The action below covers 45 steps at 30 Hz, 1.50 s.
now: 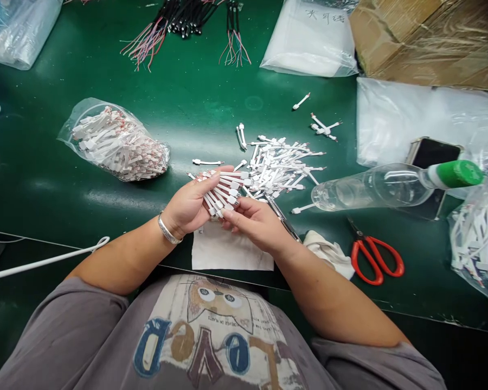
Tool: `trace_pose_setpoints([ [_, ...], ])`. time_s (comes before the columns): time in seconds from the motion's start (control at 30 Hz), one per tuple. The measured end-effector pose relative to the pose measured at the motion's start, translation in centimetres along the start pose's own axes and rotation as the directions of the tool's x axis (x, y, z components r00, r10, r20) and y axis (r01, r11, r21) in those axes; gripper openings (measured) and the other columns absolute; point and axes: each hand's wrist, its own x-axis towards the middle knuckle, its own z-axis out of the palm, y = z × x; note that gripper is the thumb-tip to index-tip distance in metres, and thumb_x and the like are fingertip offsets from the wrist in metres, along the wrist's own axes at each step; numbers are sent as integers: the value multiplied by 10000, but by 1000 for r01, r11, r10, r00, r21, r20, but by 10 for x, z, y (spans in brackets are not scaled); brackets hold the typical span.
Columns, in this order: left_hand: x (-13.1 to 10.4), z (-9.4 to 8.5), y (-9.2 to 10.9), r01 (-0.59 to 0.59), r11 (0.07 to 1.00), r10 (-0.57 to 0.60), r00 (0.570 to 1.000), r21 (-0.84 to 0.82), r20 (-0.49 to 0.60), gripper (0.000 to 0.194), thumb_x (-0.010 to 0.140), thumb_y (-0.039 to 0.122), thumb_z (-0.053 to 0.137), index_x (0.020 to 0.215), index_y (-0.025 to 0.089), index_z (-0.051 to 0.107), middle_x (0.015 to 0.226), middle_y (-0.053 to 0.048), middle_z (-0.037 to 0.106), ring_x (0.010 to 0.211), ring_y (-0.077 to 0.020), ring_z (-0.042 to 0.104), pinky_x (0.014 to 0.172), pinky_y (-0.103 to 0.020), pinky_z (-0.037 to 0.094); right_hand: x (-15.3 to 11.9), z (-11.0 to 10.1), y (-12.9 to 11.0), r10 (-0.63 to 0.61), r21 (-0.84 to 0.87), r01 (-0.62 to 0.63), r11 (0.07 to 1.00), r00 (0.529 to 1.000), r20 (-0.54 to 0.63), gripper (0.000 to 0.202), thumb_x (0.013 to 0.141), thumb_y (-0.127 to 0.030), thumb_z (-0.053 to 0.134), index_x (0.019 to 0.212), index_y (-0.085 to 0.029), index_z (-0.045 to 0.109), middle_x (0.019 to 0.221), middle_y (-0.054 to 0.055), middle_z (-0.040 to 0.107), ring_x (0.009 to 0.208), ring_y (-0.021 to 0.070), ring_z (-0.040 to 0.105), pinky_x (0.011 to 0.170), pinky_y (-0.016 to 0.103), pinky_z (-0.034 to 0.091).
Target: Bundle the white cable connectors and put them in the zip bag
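My left hand (192, 203) holds a fanned bunch of short white cables (223, 192), its thumb across them. At the bunch's lower right end, my right hand (252, 219) pinches with thumb and finger at a white connector. Just beyond my hands lies a loose pile of similar white cables (280, 165). A white cloth (231, 249) lies flat below my hands. Tweezers (282, 216) lie partly hidden behind my right hand.
On the left sits a clear bag of cables (117, 141). At right are a green-capped bottle (374, 187) over a phone (435, 154), red-handled scissors (376, 257), a crumpled cloth (329, 254) and another cable bag (480, 238). Black cables (191, 19) and a cardboard box (431, 40) lie farther back.
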Motion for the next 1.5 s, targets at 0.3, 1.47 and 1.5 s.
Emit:
trace_pose_setpoints([
  [0.3, -1, 0, -3, -3, 999, 2, 1000, 36, 19, 251, 860, 214, 459, 1044, 142, 614, 952, -60, 662, 856, -163, 624, 790, -288, 480, 1, 1, 6, 7, 29, -7, 1000, 1000, -2, 264, 759, -401, 625, 805, -145, 578, 673, 5, 587, 614, 113, 544, 539, 223, 417],
  [1.47, -1, 6, 4, 39, 997, -42, 998, -60, -49, 293, 884, 198, 402, 1112, 127, 573, 968, -89, 655, 944, -189, 615, 899, -331, 432, -5, 1, -1, 105, 120, -115, 986, 991, 82, 264, 735, -386, 657, 814, -136, 632, 765, 53, 683, 630, 119, 620, 538, 220, 463],
  [1.5, -1, 6, 4, 40, 997, -43, 998, -62, -49, 295, 885, 198, 398, 1111, 127, 573, 964, -88, 656, 942, -189, 616, 890, -328, 437, -5, 1, -1, 96, 113, -105, 988, 992, 81, 263, 734, -386, 658, 812, -135, 634, 763, 53, 683, 631, 119, 617, 544, 223, 465],
])
